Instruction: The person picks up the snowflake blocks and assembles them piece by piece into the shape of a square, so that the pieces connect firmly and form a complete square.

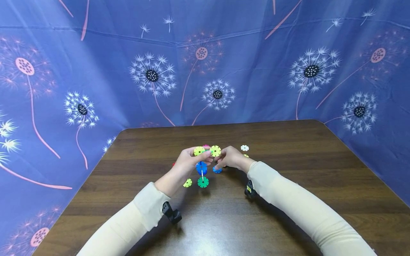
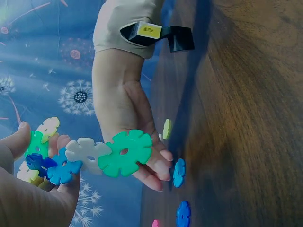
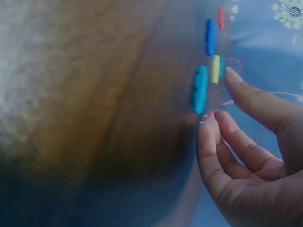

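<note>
My left hand (image 1: pixel 184 163) holds a joined chain of notched plastic discs above the table. Two yellow discs (image 1: pixel 215 151) top it, with blue discs (image 1: pixel 201 167) below and a green disc (image 1: pixel 203 182) lowest. In the left wrist view a white disc (image 2: pixel 83 149) links a blue disc (image 2: pixel 64 170) to the large green disc (image 2: pixel 134 158). My right hand (image 1: pixel 232 157) is low over the table beside a loose blue disc (image 1: pixel 217 170). The right wrist view shows its thumb apart from its bent fingers (image 3: pixel 208 146), with nothing visibly gripped.
Loose discs lie about the hands: a white disc (image 1: pixel 245 148) at the back right, a yellow disc (image 1: pixel 187 183) at left, and a pink one (image 1: pixel 206 146) behind. A dark-blue disc (image 3: pixel 210 38) and a red disc (image 3: pixel 221 18) rest farther off. A patterned blue cloth (image 1: pixel 205 64) hangs behind the wooden table (image 1: pixel 288 142).
</note>
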Action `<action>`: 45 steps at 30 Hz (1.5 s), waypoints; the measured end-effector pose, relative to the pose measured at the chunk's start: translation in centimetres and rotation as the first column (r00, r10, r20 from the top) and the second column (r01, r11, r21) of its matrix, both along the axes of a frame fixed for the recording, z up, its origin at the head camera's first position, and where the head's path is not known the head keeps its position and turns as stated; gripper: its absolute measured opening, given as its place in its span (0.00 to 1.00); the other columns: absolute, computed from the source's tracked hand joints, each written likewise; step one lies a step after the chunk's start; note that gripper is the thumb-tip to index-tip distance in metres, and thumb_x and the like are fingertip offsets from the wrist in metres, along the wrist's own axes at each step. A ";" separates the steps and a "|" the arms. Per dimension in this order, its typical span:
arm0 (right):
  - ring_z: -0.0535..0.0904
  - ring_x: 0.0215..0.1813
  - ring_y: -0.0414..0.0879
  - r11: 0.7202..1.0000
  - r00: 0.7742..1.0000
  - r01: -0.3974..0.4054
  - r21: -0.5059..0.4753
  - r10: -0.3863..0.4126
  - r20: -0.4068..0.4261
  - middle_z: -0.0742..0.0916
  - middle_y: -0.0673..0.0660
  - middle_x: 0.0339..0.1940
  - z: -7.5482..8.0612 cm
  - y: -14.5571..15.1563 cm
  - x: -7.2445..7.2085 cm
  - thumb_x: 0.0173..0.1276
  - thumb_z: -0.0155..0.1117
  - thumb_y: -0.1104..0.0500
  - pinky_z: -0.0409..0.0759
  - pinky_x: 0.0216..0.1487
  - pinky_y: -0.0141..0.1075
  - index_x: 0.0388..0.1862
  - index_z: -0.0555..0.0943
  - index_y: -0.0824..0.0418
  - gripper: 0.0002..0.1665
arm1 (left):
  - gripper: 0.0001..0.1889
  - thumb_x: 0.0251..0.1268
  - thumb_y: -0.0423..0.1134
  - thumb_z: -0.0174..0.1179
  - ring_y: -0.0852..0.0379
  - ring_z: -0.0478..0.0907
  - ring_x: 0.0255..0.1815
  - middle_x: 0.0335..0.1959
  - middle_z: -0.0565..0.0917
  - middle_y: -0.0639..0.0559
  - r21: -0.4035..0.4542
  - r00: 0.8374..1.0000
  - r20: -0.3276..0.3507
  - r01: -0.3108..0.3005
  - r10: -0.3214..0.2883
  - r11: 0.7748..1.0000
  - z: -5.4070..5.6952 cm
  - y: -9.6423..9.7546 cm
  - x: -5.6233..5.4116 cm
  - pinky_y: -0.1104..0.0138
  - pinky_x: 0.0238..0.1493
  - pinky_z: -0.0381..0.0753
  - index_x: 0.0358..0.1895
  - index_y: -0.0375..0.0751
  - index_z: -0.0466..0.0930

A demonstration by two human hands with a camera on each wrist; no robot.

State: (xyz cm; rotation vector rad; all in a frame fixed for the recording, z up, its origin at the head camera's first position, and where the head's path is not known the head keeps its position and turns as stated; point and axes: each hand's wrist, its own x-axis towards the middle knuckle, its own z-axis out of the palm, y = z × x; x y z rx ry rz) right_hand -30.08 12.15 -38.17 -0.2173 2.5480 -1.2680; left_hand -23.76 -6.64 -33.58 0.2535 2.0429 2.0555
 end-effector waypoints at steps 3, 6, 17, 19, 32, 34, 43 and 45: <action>0.75 0.28 0.39 0.999 1.000 0.019 0.050 -0.018 -0.016 0.83 0.50 0.26 -0.3 -0.1 0.0 0.44 0.82 0.64 0.74 0.31 0.28 0.40 0.85 0.66 0.22 | 0.17 0.67 0.37 0.61 0.56 0.84 0.33 0.26 0.87 0.55 -0.001 1.000 0.010 -0.004 0.004 1.000 0.0 0.1 0.0 0.61 0.52 0.81 0.55 0.32 0.78; 0.74 0.28 0.39 0.995 0.998 0.032 0.097 -0.027 -0.052 0.82 0.50 0.25 -0.5 -0.4 0.0 0.42 0.83 0.64 0.73 0.31 0.28 0.37 0.85 0.65 0.21 | 0.17 0.66 0.37 0.62 0.56 0.84 0.33 0.27 0.87 0.55 -0.002 1.000 0.007 -0.002 0.002 1.000 0.0 0.1 -0.1 0.61 0.51 0.81 0.55 0.32 0.78; 0.76 0.22 0.39 0.981 0.998 0.001 0.195 0.010 -0.060 0.83 0.49 0.19 -0.4 -0.9 0.3 0.48 0.79 0.64 0.73 0.27 0.28 0.30 0.86 0.63 0.11 | 0.18 0.67 0.36 0.61 0.59 0.84 0.32 0.27 0.87 0.55 0.015 1.000 -0.011 0.008 -0.008 1.000 -0.2 0.3 -0.1 0.63 0.49 0.82 0.57 0.31 0.78; 0.76 0.23 0.40 0.976 0.998 -0.013 0.217 0.026 -0.057 0.83 0.50 0.20 -0.3 -0.9 0.4 0.49 0.79 0.64 0.74 0.27 0.29 0.29 0.86 0.63 0.09 | 0.18 0.67 0.35 0.61 0.60 0.84 0.32 0.26 0.86 0.55 0.032 1.000 -0.017 0.012 -0.011 0.999 -0.1 0.4 -0.1 0.64 0.47 0.83 0.57 0.30 0.77; 0.79 0.23 0.42 0.977 0.994 -0.059 0.206 0.076 -0.076 0.82 0.50 0.21 -0.3 -0.8 1.0 0.44 0.83 0.59 0.76 0.27 0.30 0.30 0.83 0.63 0.17 | 0.17 0.67 0.37 0.61 0.60 0.84 0.32 0.26 0.86 0.55 0.024 1.000 0.011 -0.007 0.007 1.000 0.2 0.1 0.1 0.60 0.51 0.82 0.56 0.33 0.79; 0.78 0.22 0.41 0.974 0.993 -0.060 0.218 0.081 -0.086 0.81 0.51 0.19 -0.5 -0.8 0.9 0.43 0.83 0.60 0.75 0.27 0.30 0.30 0.83 0.63 0.18 | 0.18 0.67 0.37 0.61 0.61 0.84 0.32 0.26 0.86 0.55 0.025 1.000 0.005 -0.001 0.001 1.000 0.2 0.2 0.1 0.59 0.51 0.82 0.56 0.32 0.78; 0.79 0.20 0.43 0.983 0.998 -0.052 0.177 0.059 -0.030 0.81 0.53 0.20 -0.1 -0.8 1.0 0.45 0.81 0.66 0.81 0.26 0.32 0.30 0.81 0.65 0.17 | 0.18 0.67 0.38 0.61 0.60 0.84 0.32 0.27 0.87 0.54 0.012 1.000 -0.007 0.002 -0.001 1.000 0.0 0.1 0.1 0.60 0.51 0.82 0.56 0.32 0.78; 0.80 0.20 0.44 0.992 0.999 -0.054 0.111 0.054 0.007 0.81 0.55 0.22 0.0 -0.6 1.1 0.48 0.78 0.70 0.83 0.28 0.34 0.32 0.80 0.67 0.15 | 0.18 0.67 0.38 0.61 0.60 0.84 0.32 0.27 0.87 0.54 0.010 1.000 -0.014 0.000 0.000 1.000 0.0 0.2 0.0 0.59 0.51 0.82 0.56 0.32 0.79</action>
